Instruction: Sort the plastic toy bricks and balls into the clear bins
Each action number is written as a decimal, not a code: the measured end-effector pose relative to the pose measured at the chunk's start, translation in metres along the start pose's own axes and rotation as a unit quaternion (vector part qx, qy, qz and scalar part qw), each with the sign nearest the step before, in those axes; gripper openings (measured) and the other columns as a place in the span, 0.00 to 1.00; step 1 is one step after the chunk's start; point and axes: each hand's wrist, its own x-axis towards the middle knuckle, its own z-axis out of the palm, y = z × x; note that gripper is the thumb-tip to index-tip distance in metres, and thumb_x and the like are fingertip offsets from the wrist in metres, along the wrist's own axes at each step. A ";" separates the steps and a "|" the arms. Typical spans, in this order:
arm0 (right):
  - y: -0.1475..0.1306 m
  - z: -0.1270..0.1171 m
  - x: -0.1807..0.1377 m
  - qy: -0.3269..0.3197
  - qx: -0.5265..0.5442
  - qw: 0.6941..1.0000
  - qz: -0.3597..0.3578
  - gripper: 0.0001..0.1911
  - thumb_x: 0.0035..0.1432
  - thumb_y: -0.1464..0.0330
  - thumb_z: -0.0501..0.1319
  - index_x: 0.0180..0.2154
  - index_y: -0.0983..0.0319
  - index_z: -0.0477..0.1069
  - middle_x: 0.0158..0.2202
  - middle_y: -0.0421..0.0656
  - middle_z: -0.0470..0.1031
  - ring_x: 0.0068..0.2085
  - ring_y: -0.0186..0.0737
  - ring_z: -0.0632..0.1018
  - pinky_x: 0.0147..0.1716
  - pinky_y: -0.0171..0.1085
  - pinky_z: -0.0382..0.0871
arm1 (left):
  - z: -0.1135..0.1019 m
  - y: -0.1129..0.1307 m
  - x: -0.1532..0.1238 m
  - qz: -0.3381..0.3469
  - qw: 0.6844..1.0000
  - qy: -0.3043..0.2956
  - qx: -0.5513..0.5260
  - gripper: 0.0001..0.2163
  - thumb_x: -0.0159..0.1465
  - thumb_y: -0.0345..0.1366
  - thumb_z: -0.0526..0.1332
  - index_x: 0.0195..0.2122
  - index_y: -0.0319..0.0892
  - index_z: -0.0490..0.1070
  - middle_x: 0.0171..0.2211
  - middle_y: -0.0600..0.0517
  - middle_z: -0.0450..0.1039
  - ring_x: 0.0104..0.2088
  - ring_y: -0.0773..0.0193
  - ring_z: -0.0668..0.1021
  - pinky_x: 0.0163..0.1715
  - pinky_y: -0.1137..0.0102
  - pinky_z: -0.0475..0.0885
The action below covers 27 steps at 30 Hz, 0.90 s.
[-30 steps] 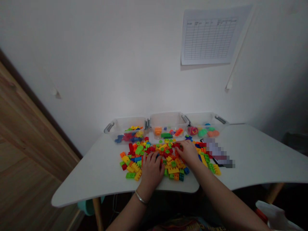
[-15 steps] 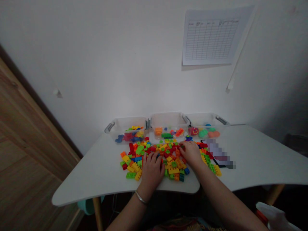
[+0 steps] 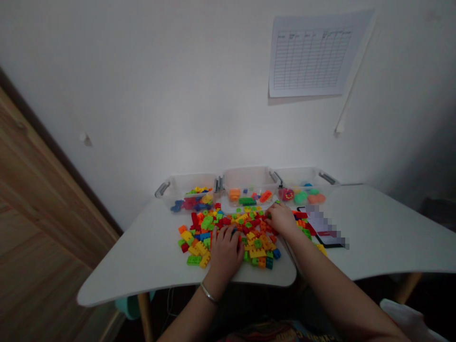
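Observation:
A pile of coloured plastic building bricks (image 3: 245, 232) lies spread over the middle of a white table (image 3: 374, 228). My left hand (image 3: 224, 251), with a bracelet at the wrist, rests palm down on the near side of the pile, fingers stretched forward onto the bricks. My right hand (image 3: 281, 218) is at the far side of the pile, close to the middle bin, with its fingers curled down among the bricks. What those fingers hold is hidden. Three clear plastic bins stand in a row at the wall: left bin (image 3: 185, 190), middle bin (image 3: 247, 183), right bin (image 3: 302, 183).
Each bin holds some sorted coloured pieces. A dark flat object with a blurred patch (image 3: 326, 225) lies right of the pile. A printed sheet (image 3: 313, 54) hangs on the wall. A wooden panel (image 3: 39, 209) stands at the left. Table legs show below the front edge.
My right hand has moved a little farther forward over the pile toward the middle bin. My left hand has stayed in place.

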 end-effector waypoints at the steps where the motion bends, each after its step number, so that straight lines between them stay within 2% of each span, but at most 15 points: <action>1: 0.000 -0.001 0.002 -0.006 -0.001 1.000 -0.001 0.08 0.54 0.62 0.65 0.36 0.56 0.80 0.43 0.46 0.77 0.48 0.48 0.72 0.43 0.40 0.62 | 0.000 0.000 0.000 0.000 1.000 0.001 0.000 0.10 0.61 0.34 0.59 0.44 0.45 0.75 0.50 0.48 0.75 0.52 0.51 0.72 0.61 0.45 0.58; 16: -0.004 -0.001 0.005 -0.042 -0.008 0.999 0.021 0.09 0.55 0.62 0.64 0.36 0.58 0.81 0.41 0.50 0.77 0.46 0.48 0.73 0.42 0.40 0.64 | 0.000 -0.001 -0.001 0.000 1.000 -0.006 -0.001 0.11 0.62 0.35 0.59 0.45 0.45 0.74 0.51 0.49 0.74 0.53 0.51 0.72 0.61 0.45 0.58; 24: 0.001 0.008 -0.004 0.041 0.052 0.998 0.020 0.08 0.54 0.63 0.65 0.34 0.60 0.79 0.36 0.48 0.78 0.41 0.48 0.74 0.39 0.41 0.65 | 0.001 -0.001 0.000 0.002 1.000 -0.002 -0.004 0.10 0.62 0.35 0.59 0.44 0.45 0.75 0.50 0.48 0.75 0.52 0.50 0.72 0.60 0.45 0.58; 27: 0.002 0.011 -0.011 0.110 0.130 0.985 0.018 0.07 0.55 0.65 0.64 0.35 0.60 0.77 0.35 0.46 0.78 0.40 0.47 0.75 0.40 0.42 0.65 | 0.001 -0.001 0.000 0.002 1.000 0.002 -0.006 0.11 0.61 0.34 0.59 0.44 0.45 0.75 0.50 0.48 0.75 0.52 0.50 0.72 0.60 0.45 0.59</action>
